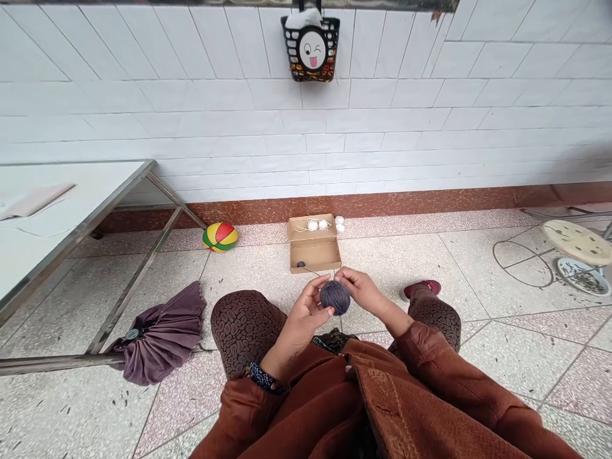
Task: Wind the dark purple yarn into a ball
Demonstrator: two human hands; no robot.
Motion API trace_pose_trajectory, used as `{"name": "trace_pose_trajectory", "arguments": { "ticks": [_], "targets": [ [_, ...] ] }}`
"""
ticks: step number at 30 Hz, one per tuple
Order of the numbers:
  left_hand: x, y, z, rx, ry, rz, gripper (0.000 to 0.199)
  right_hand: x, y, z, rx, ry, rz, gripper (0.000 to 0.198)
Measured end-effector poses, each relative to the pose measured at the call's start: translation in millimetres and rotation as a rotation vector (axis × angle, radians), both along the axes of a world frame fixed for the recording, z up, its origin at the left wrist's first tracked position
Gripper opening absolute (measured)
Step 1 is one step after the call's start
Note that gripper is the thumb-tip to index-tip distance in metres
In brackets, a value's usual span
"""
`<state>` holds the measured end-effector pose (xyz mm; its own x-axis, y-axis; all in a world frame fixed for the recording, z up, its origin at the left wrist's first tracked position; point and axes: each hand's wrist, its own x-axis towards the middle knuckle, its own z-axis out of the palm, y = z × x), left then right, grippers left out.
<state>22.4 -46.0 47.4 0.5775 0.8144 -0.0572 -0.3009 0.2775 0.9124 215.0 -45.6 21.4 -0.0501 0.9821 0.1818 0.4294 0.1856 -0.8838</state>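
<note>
A dark grey-purple ball of yarn is held above my lap, between my knees. My left hand grips it from the left, thumb below and fingers above. At its upper right, my right hand has its fingers pinched together close to the ball, by a strand of yarn. That strand runs down to a small dark yarn ball in the near half of an open cardboard box on the floor. Two white yarn balls sit in the box's far half, and two more white balls lie just beside it.
A metal-framed table stands at left, with a folded purple umbrella against its leg. A colourful ball lies near the wall. On the right are a round stool and a basin. A black basket hangs on the wall.
</note>
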Motion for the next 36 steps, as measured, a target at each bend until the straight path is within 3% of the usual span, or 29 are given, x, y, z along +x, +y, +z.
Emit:
{"name": "trace_pose_trajectory", "arguments": {
  "ticks": [5,10,14,18,20,23,26,29,32,36],
  "targets": [
    [3,5,1.6,-0.141,-0.095,0.133,0.049,-7,-31,-19,-0.038,-0.08,0.108,0.024],
    [3,11,-5.3,-0.19,-0.077,0.2,0.045,-4,-53,9,0.045,-0.143,0.244,0.029],
    [2,14,-8.5,0.03,0.17,0.235,0.044,1,-57,51,0.105,-0.13,0.269,0.03],
    [4,11,-6.2,0.257,0.364,0.145,0.057,4,-32,76,0.228,-0.186,0.257,0.028],
    [5,7,-2.1,0.278,0.312,0.072,0.072,7,-11,71,0.254,-0.164,0.207,0.027],
    [4,5,7.7,0.214,0.137,-0.025,0.085,7,8,45,0.213,-0.098,0.138,0.028],
    [3,12,16.9,0.102,0.002,0.037,0.076,0,3,12,0.073,-0.098,0.097,0.027],
    [6,25,17.7,0.036,0.0,0.198,0.053,-9,-20,-6,0.049,-0.133,0.163,0.029],
    [9,34,9.6,0.08,0.145,0.291,0.052,-12,-41,4,0.098,-0.164,0.252,0.031],
    [12,32,-1.7,0.206,0.325,0.29,0.065,-1,-53,47,0.193,-0.169,0.288,0.029]
  ]
}}
